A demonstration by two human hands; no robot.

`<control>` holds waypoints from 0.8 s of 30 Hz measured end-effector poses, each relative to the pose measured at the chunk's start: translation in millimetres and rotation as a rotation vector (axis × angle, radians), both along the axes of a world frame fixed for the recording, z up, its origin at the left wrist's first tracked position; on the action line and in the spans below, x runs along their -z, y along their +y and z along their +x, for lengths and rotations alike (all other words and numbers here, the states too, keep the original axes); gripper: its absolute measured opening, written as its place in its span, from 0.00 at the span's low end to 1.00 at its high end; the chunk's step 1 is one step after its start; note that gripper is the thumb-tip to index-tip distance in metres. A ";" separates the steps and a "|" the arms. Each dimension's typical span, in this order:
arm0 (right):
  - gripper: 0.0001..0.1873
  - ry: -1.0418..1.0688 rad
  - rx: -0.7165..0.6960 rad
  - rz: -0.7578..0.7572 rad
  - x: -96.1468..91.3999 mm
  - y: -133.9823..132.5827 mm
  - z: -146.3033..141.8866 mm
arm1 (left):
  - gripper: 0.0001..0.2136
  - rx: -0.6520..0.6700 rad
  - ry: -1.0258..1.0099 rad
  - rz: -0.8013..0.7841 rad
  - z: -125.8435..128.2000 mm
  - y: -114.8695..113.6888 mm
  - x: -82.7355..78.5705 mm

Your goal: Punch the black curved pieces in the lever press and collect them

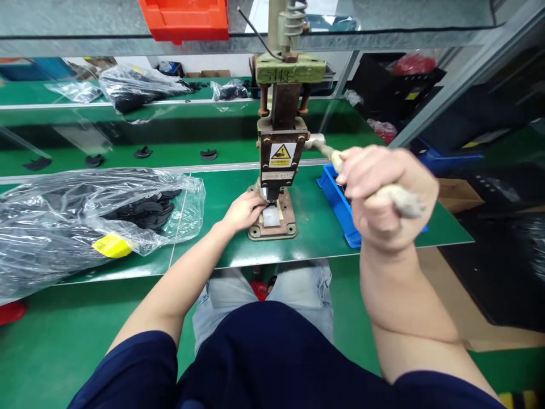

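Observation:
A hand-lever press stands upright on the green bench, with a yellow warning label on its front. My right hand is wrapped round the press's lever, whose pale, worn end sticks out past my fingers. My left hand reaches to the press base, its fingertips pinched together just under the ram. What those fingertips hold is mostly hidden; a small dark edge shows beside them. In front of them on the base lies a whitish block.
Left on the bench is a large clear bag of black curved parts. A blue tray sits right of the press, partly behind my right hand. Several black pieces lie along the back. An orange bin overhangs from the shelf above.

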State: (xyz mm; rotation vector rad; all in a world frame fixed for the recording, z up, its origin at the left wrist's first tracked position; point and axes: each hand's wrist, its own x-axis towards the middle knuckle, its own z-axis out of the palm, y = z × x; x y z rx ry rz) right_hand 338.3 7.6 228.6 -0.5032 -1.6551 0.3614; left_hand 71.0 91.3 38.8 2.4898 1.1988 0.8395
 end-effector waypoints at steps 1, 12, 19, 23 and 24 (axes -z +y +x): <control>0.18 -0.031 0.010 0.011 9.2 -6.1 2.8 | 0.10 0.008 0.000 -0.002 -0.1 0.3 -0.3; 0.05 -0.147 0.145 0.138 88.3 -18.8 13.9 | 0.12 0.032 0.046 -0.042 -11.3 -2.1 -10.1; 0.10 -0.028 0.224 0.193 95.4 -5.9 3.7 | 0.15 -0.621 0.390 -0.169 -143.2 5.3 -26.0; 0.15 0.021 0.272 0.209 99.9 -3.5 0.6 | 0.19 -0.814 0.673 -0.229 -219.6 24.0 -31.3; 0.16 0.034 0.274 0.214 101.2 -2.4 0.4 | 0.21 -0.801 0.708 -0.227 -230.8 30.1 -30.5</control>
